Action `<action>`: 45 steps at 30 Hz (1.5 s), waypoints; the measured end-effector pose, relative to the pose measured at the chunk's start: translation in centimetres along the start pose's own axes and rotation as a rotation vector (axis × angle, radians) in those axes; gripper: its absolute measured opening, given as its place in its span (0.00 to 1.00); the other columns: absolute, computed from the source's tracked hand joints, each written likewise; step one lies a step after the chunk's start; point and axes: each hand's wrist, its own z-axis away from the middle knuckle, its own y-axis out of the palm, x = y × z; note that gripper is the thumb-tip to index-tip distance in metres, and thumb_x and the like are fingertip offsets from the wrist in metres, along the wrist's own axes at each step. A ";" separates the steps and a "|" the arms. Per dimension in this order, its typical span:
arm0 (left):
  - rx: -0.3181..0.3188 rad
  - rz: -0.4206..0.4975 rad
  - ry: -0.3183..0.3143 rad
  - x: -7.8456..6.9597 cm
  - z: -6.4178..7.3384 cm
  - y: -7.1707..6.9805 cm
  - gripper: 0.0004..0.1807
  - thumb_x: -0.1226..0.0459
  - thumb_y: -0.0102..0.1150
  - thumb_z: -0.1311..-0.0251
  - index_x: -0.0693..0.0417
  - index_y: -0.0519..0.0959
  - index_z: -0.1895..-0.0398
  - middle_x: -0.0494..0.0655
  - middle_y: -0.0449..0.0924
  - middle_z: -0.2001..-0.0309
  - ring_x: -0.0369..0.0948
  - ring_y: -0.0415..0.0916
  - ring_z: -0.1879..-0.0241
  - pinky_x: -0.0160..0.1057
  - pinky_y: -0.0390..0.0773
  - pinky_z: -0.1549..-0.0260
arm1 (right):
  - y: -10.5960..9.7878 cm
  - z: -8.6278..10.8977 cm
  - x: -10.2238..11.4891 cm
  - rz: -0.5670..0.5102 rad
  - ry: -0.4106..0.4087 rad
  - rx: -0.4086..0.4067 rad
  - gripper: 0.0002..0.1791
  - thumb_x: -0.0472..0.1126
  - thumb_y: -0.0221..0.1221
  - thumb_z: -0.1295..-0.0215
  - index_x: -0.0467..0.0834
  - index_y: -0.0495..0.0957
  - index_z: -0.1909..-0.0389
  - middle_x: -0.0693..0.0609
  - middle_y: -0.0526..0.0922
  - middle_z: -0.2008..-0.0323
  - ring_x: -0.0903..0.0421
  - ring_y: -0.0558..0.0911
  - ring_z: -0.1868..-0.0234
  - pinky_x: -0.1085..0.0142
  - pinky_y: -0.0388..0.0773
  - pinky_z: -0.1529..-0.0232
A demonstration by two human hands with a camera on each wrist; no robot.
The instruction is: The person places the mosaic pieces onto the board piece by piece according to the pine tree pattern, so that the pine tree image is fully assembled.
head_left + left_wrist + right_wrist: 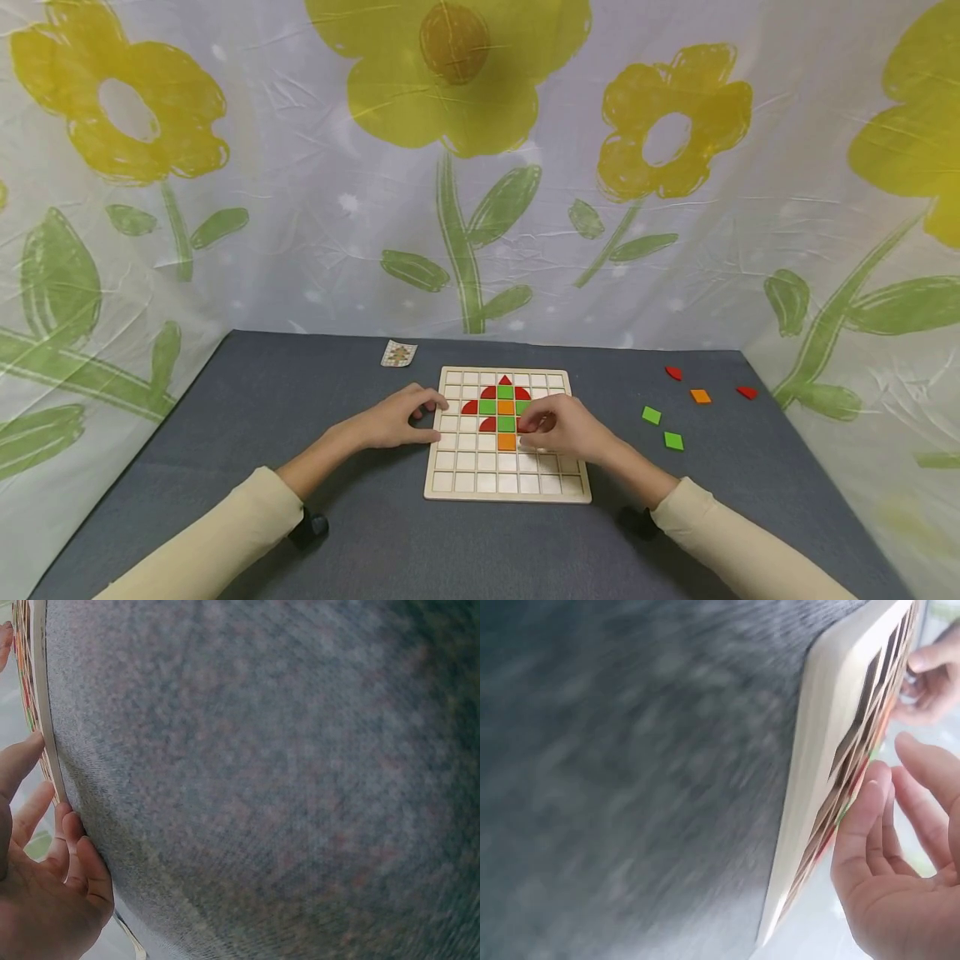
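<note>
A square wooden grid board [465,462] lies on the dark table, with red, green and orange pieces set in its cells. They form a figure with a red triangle [505,380] at its top and an orange square [506,442] at its bottom. My left hand [397,418] touches the board's left edge with spread thumb and fingers. Over the right part of the figure, my right hand [567,425] has its fingertips close by a red piece [523,424], partly hidden by the hand. In the right wrist view, thumb and index finger stand apart, with no piece visible between them.
Loose pieces lie to the right: green squares [652,415], an orange square [701,397] and red curved pieces [673,373]. Behind the board's left corner lies a small picture card [399,353]. A flower-printed cloth [330,250] hangs along the table's back edge.
</note>
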 end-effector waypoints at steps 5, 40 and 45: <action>0.005 0.000 -0.007 -0.1 0.0 0.0 0.25 0.58 0.68 0.33 0.58 0.75 0.38 0.51 0.70 0.50 0.47 0.71 0.54 0.51 0.72 0.52 | -1.5 1.4 -0.5 0.019 0.024 -0.021 0.04 0.34 0.70 0.36 0.41 0.86 0.62 0.54 0.83 0.68 0.54 0.82 0.67 0.61 0.80 0.64; 0.012 0.010 -0.028 -0.6 0.1 -0.2 0.25 0.58 0.68 0.33 0.58 0.75 0.37 0.51 0.70 0.50 0.48 0.71 0.53 0.51 0.72 0.51 | -12.7 12.3 -7.8 -0.068 0.261 -0.217 0.18 0.33 0.69 0.35 0.28 0.79 0.48 0.36 0.82 0.54 0.45 0.85 0.57 0.59 0.82 0.60; 0.012 0.001 -0.021 -0.3 0.0 -0.1 0.25 0.58 0.68 0.33 0.58 0.75 0.38 0.50 0.70 0.50 0.47 0.71 0.54 0.50 0.72 0.51 | -12.7 12.2 -8.1 -0.051 0.273 -0.203 0.21 0.34 0.70 0.37 0.28 0.78 0.46 0.36 0.81 0.54 0.46 0.84 0.55 0.62 0.81 0.59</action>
